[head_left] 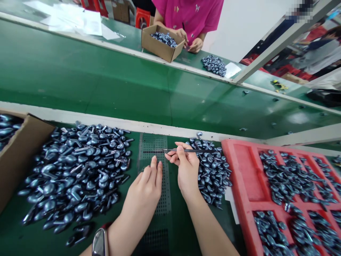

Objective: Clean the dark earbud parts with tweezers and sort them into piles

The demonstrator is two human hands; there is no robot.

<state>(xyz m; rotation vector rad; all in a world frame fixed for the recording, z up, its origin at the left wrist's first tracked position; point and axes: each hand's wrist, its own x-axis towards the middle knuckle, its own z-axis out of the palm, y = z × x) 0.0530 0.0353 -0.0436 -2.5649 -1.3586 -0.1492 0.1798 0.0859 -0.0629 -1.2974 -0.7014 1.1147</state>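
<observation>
A slim, dark, pointed tool [198, 150] is lying nearly level in the grip of the right hand [186, 172], whose thumb and fingers are closing on it, its pale tip pointing left over a thin, see-through sheet dotted with rows of small dark marks [163, 201]. The left hand [145, 183] is hovering or resting over that sheet with its fingers stretched forward just below the tip; I cannot tell whether it is holding anything. A dark-faced wristband [99, 241] is circling the left wrist, its screen showing nothing I can read. Glossy blue-grey stemmed earbud-shaped pieces are heaping up on the left [87, 170], and a smaller heap is sitting by the right hand [213, 174]. Farther right, a red foam tray [250, 174] is holding more in its compartments; at far left, a brown cardboard box [20, 160] is holding others. Across the green surface [119, 81], a person in a pink shirt [191, 16] is working behind another open carton [157, 48]. White papers [71, 19] are lying nearby, any print too faint to read.
</observation>
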